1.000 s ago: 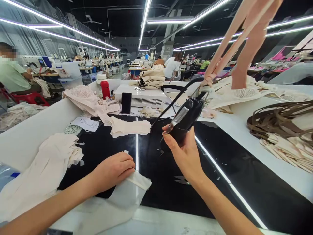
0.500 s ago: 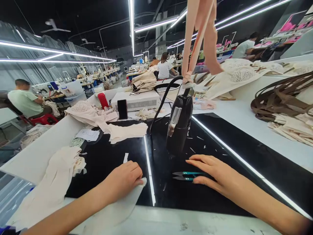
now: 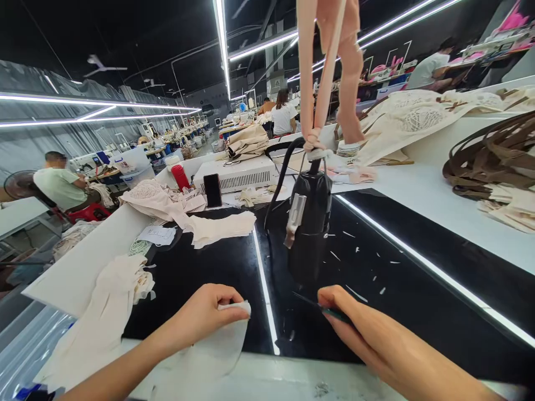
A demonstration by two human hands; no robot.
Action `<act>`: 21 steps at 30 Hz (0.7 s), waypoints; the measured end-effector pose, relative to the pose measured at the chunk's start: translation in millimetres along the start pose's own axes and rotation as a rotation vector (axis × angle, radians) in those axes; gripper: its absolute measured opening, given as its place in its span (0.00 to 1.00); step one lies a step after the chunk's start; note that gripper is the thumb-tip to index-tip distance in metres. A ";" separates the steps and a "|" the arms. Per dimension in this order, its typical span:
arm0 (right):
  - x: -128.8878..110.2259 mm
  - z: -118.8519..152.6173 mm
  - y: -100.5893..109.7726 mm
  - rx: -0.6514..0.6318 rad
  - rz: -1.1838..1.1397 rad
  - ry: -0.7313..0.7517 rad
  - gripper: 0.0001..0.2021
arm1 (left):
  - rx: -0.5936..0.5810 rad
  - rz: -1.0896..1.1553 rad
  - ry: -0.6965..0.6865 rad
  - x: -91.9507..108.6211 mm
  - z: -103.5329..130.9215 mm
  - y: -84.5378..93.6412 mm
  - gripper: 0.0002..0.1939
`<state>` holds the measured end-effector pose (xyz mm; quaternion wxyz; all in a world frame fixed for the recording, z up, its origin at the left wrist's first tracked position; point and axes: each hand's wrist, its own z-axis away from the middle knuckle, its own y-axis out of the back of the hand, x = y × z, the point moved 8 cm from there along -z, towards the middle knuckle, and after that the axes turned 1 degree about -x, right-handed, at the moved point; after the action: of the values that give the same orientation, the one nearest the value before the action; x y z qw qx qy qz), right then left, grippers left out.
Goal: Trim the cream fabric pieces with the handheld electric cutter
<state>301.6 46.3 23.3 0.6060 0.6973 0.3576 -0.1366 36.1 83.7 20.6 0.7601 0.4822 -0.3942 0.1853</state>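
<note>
Snips (image 3: 334, 313) sit in the right hand (image 3: 355, 323), fingers closed round them, blades poking out toward the left hand (image 3: 213, 312), which pinches pale fabric (image 3: 223, 340) over the black panel (image 3: 196, 273).

You have a white vented box (image 3: 238, 175) ahead of you, with a dark phone (image 3: 212, 190) standing upright near its front left corner, a red bottle (image 3: 180, 177) to its left and a folded beige bundle (image 3: 247, 142) at its back. Well to the box's right you see coiled brown straps (image 3: 489, 159); far to its left, a person in a pale green shirt (image 3: 61, 182) sits on a red stool (image 3: 88, 213), and high above it on that side hangs a ceiling fan (image 3: 99, 65).
</note>
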 end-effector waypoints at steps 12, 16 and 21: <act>-53.9 -7.5 -44.0 -0.286 -0.353 -0.004 0.25 | -0.121 0.305 0.086 8.7 12.6 -14.9 0.21; -56.1 -9.2 -49.9 -0.317 -0.304 0.024 0.24 | -0.183 0.308 0.074 13.8 15.7 -18.8 0.21; -57.8 -9.9 -58.3 -0.352 -0.266 0.074 0.23 | -0.223 0.298 0.065 17.8 17.2 -21.2 0.20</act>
<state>219.6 36.9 18.1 0.6816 0.5318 0.4868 -0.1253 53.9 56.9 25.9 0.7854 0.3249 -0.4545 0.2664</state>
